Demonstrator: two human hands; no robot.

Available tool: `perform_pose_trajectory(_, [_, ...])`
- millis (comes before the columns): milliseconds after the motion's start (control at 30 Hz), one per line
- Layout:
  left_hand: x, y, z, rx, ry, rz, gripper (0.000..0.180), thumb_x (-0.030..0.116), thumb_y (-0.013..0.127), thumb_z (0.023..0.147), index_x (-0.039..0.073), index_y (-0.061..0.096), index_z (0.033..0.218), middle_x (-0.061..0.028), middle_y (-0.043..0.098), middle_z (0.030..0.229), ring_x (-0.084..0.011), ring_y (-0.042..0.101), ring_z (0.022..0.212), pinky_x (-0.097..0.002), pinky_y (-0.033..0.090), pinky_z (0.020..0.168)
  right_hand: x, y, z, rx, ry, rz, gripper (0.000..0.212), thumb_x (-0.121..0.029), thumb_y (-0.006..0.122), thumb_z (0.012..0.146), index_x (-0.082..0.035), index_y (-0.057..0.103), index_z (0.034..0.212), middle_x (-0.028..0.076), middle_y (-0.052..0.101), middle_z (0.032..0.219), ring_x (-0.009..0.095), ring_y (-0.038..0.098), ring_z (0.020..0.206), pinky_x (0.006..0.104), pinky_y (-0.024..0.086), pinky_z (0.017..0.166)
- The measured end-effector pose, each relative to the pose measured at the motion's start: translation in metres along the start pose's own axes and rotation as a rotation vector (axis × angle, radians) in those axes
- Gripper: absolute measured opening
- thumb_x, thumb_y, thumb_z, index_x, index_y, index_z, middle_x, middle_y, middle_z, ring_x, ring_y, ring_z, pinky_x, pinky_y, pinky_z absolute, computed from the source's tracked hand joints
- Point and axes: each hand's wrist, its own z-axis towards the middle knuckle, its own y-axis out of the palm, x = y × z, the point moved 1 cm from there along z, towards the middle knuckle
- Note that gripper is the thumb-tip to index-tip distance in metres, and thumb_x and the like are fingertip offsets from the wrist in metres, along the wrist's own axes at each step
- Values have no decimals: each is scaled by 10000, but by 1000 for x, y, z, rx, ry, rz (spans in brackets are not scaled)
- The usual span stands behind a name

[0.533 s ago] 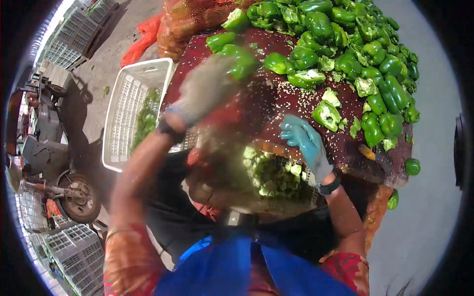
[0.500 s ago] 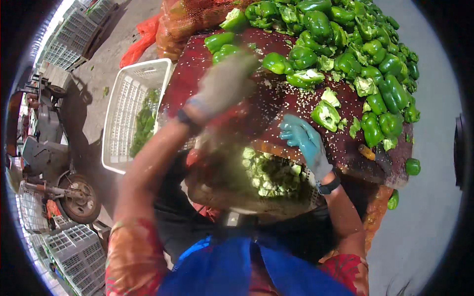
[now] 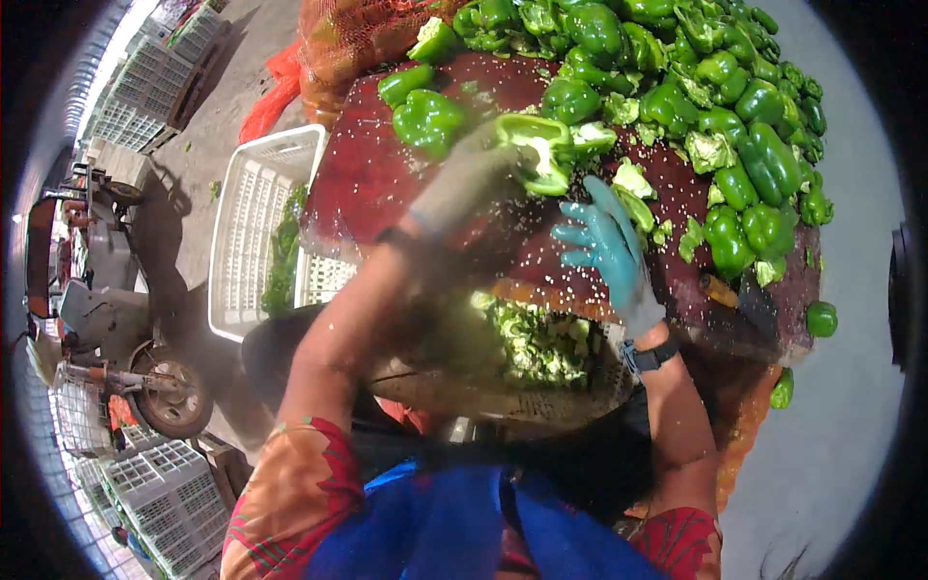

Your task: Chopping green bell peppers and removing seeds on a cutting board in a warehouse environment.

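Observation:
My left hand [image 3: 467,182], in a pale glove and slightly blurred, grips a halved green bell pepper [image 3: 553,159] whose hollow, pale inside faces up. To its right, my right hand [image 3: 611,249] in a teal-coated glove has its fingers apart and holds nothing. Just beyond those fingertips lie a cut pepper piece [image 3: 635,209] and a pale seed core [image 3: 632,180]. A whole green pepper [image 3: 429,122] rests on the dark red tabletop [image 3: 358,179], left of the held half. White seeds are scattered over the board.
A heap of green peppers [image 3: 768,169] covers the far right. A wooden-handled knife [image 3: 720,291] lies near the right edge. Below the table edge, a crate [image 3: 464,391] holds pale cores. A white basket [image 3: 224,261] with green pieces stands left; orange mesh sacks [image 3: 353,48] sit behind.
My left hand has come from the far left of the board toward the middle and now holds a halved pepper. The right hand's fingers have spread and turned toward the far side.

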Motion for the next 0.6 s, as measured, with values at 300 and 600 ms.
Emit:
perform_pose_trajectory(300, [-42, 49, -47, 67, 34, -81, 600, 36, 618, 855, 26, 395, 1413, -104, 592, 1190, -167, 574, 1032, -304, 484, 893, 3, -4, -13, 65, -148, -98, 515, -320, 563, 965, -19, 463, 1370, 70, 558, 1233, 149, 587, 1011, 322, 573, 744])
perform_pose_trajectory(600, [-24, 65, -79, 472, 422, 1114, 472, 121, 622, 860, 36, 487, 1304, -197, 572, 1194, -322, 606, 1043, -368, 497, 888, 27, -7, -2, 48, -87, 308, 237, -222, 573, 931, -77, 642, 1105, -2, 626, 1013, 98, 568, 948, 253, 458, 835])
